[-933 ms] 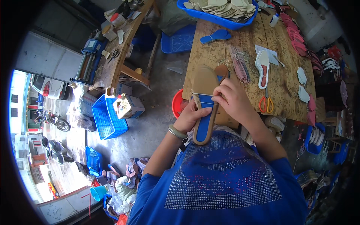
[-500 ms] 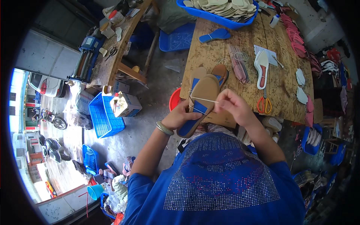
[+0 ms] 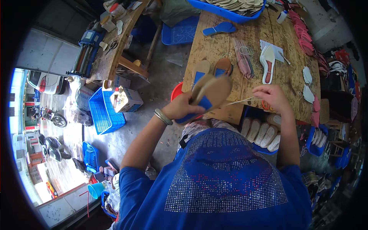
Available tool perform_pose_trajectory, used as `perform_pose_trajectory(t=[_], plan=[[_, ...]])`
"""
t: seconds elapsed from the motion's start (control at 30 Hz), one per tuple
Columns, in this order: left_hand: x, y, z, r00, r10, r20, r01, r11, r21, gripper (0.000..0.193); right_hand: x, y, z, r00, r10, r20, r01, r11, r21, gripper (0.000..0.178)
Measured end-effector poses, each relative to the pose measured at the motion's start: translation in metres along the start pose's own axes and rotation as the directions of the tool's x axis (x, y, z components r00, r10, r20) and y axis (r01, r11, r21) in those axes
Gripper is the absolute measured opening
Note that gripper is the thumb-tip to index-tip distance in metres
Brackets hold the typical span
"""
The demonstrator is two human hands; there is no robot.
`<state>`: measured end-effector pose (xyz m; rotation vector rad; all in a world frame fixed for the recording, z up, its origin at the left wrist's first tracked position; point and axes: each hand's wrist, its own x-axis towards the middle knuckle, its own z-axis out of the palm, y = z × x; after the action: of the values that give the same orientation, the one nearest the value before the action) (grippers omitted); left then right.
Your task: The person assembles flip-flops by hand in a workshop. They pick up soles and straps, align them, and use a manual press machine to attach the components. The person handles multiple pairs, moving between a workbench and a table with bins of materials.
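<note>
My left hand (image 3: pixel 180 108) is wrapped round a stack of tan shoe soles (image 3: pixel 217 92) with blue patches, held tilted over the near edge of the table; their far ends are blurred. Out to the right, my right hand (image 3: pixel 273 96) pinches a pale string (image 3: pixel 242 101) that stretches taut from the soles. Just beyond the stack lie another tan sole with a blue patch (image 3: pixel 201 71) and a brown one (image 3: pixel 224 66). Partly behind my right hand are orange-handled scissors (image 3: pixel 267 105).
On the wooden table (image 3: pixel 214 50) are blue insoles (image 3: pixel 219 29), a bundle of pinkish strips (image 3: pixel 244 59), white soles (image 3: pixel 267 63) and a blue tray (image 3: pixel 226 14). Pale soles (image 3: pixel 262 134) sit in a tray below its edge. A blue crate (image 3: pixel 105 115) stands left on the floor.
My right hand has moved right, drawing the string away from the soles. The string no longer crosses the top sole's face. The stack has turned and tilted in my left hand.
</note>
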<state>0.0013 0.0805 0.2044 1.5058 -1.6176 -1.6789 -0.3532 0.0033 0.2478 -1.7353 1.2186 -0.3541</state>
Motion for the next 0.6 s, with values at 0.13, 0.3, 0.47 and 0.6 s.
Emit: perform_pose_trajectory(t=[0.13, 0.3, 0.47, 0.6], plan=[[0.015, 0.017, 0.011, 0.996, -0.016, -0.093, -0.059, 0.662, -0.747, 0.048, -0.001, 0.04, -0.008, 0.96, 0.027, -0.279, 0.054, 0.959, 0.278, 0.019], [0.04, 0.027, 0.037, 0.938, 0.03, -0.345, -0.287, 0.628, -0.723, 0.038, -0.009, 0.027, 0.02, 0.948, 0.24, -0.211, -0.117, 0.876, 0.469, 0.02], [0.053, 0.053, 0.077, 0.905, -0.001, -0.425, -0.319, 0.658, -0.682, 0.035, 0.011, -0.006, 0.099, 0.986, -0.033, -0.161, 0.089, 0.932, 0.351, 0.033], [0.051, 0.059, 0.078, 0.91, -0.042, -0.413, -0.306, 0.605, -0.736, 0.039, 0.015, -0.008, 0.112, 0.997, 0.007, -0.073, 0.044, 0.735, 0.676, 0.044]])
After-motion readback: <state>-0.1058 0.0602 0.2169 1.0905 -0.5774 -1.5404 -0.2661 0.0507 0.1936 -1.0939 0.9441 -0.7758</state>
